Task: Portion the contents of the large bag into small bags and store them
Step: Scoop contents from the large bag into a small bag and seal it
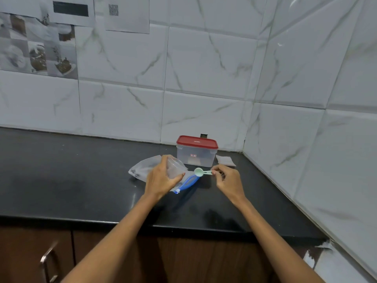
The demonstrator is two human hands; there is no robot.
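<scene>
Left hand: the left hand (161, 178) grips a small clear bag (173, 167) around its upper part, thumb on the near side and fingers curled behind, so the mouth faces up and to the right.
Right hand: the right hand (228, 180) pinches the far end of a pale green spoon (201, 172) between thumb and fingertips; the bowl points toward the left thumb, just beside the small bag's mouth.
Large bag: the large bag (142, 168) lies flat on the counter behind and left of the left fingers, with dark contents showing near its far-left corner.
Blue strip: a blue-and-white zip-type bag (188, 183) lies under the left thumb, reaching toward the spoon bowl.
Step in hand: likely spooning a portion into the small bag. It would go best with the mouth held wide, the bowl brought fully past the rim before tipping, and the handle kept level until then.
Box: a clear box with a red lid (196, 151) stands beyond both sets of fingertips, lid on; a filled small packet (225, 160) lies beyond the right knuckles.
Edges and room: the black counter (61, 180) is open left of the left wrist; the tiled wall corner is close to the right of the right hand, and the counter's front edge lies below the forearms.
</scene>
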